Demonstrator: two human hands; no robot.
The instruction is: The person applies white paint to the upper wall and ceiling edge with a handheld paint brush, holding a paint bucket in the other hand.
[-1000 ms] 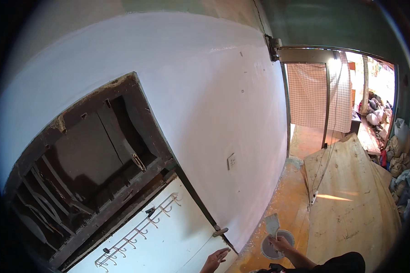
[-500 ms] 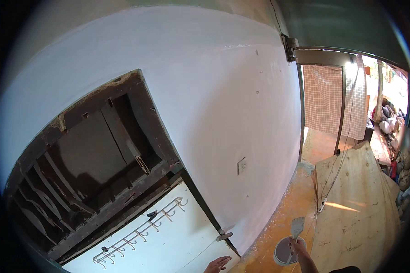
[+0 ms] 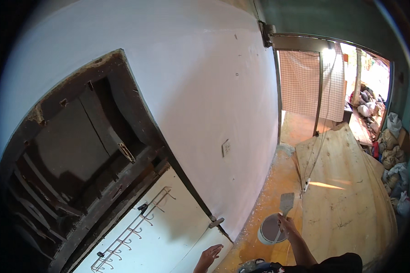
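My right hand (image 3: 285,223) is closed round a hand tool with a flat, wide grey head (image 3: 287,203); whether it is a brush or a scraper, I cannot tell. The head points away from me, and a pale strip shows below the fist. Beneath and just left of that hand is a white bucket (image 3: 260,237) with a pale, greyish content. Low in the view, my left hand (image 3: 208,255) is open and holds nothing, its fingers stretched out in front of the white panel (image 3: 177,227). Beyond rises a smooth white wall (image 3: 200,100).
A dark wooden frame (image 3: 146,107) surrounds a recess with broken slats. Below it, a hook rack (image 3: 133,230) sticks out. Plywood (image 3: 346,191) covers the right side, crossed by a cable. Stuffed bags (image 3: 392,150) line the far right. A checked curtain (image 3: 299,82) hangs by the doorway.
The view has swung, so the wall, doorway and bucket appear farther left and more bags show at right. My left hand sits a little higher in view. The right hand keeps its tool.
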